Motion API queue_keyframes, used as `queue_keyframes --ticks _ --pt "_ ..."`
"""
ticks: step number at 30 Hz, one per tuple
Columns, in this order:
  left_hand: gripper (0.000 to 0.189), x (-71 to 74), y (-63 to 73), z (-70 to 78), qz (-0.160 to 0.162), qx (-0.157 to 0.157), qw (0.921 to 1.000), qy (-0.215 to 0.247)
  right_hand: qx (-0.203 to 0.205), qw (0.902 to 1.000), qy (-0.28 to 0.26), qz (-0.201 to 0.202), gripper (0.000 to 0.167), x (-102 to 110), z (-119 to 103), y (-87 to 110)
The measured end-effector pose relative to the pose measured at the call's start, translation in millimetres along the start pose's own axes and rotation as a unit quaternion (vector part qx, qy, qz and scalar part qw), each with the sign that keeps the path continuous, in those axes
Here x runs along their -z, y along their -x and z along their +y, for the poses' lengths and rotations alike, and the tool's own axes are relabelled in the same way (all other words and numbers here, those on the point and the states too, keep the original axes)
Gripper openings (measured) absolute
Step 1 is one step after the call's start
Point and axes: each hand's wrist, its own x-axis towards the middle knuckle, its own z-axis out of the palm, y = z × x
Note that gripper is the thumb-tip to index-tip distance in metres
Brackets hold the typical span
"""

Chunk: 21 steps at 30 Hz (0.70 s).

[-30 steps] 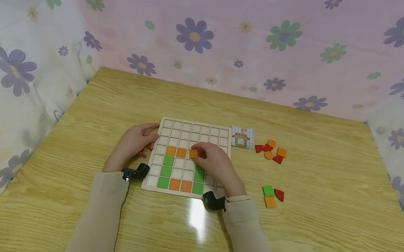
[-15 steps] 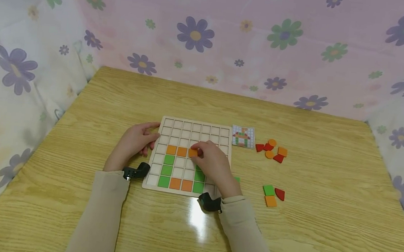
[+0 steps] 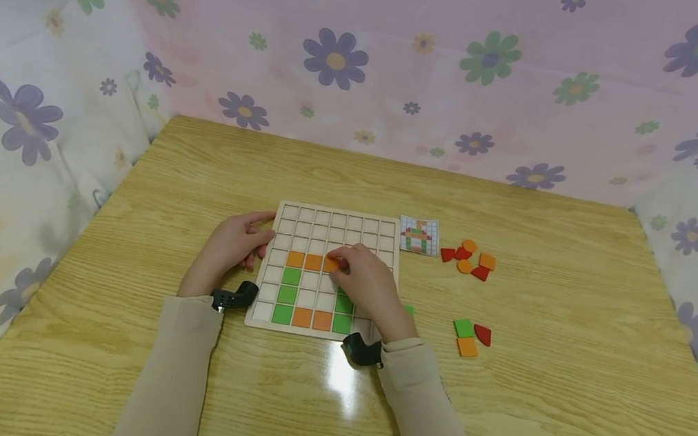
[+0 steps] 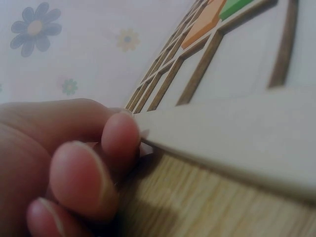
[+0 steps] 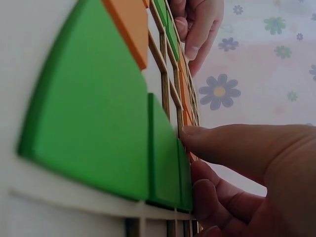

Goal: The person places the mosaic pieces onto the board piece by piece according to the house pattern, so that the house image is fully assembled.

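Observation:
A wooden grid board (image 3: 321, 231) lies on the table between both hands. My right hand (image 3: 371, 282) pinches an orange square tile (image 3: 332, 265) between thumb and fingers, low at the board and beside two orange tiles (image 3: 304, 261) in the same row. Its thumb (image 5: 212, 140) shows close to the orange row in the right wrist view. Green tiles (image 3: 286, 294) form a column at left; another green column (image 3: 344, 305) is partly covered by my right hand. Two orange tiles (image 3: 312, 319) fill the bottom between them. My left hand (image 3: 231, 246) rests fingertips against the board's left edge.
A pattern card (image 3: 419, 236) lies by the board's upper right. Past it are loose orange and red pieces (image 3: 465, 266). Nearer sit a green square (image 3: 463, 328), an orange square (image 3: 466, 347) and a red quarter-round (image 3: 483, 335). A green piece (image 3: 409, 310) peeks out by my right wrist.
The orange tile has shifted slightly left and sits closer to its orange neighbours. My right wrist moved a little left, uncovering a green piece beside it. The left hand stays put.

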Motion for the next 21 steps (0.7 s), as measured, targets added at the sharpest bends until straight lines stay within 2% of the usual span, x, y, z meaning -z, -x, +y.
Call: queue_keyframes --ticks 14,21 --pt "0.046 -0.6 -2.3 -1.1 0.0 0.002 1.0 0.0 0.022 0.9966 -0.077 -0.019 0.024 11.9 14.8 0.7" --pt "0.046 0.0 -1.5 -1.8 0.001 0.002 1.0 -0.006 0.004 0.9961 -0.08 -0.036 0.026 25.6 26.7 4.3"
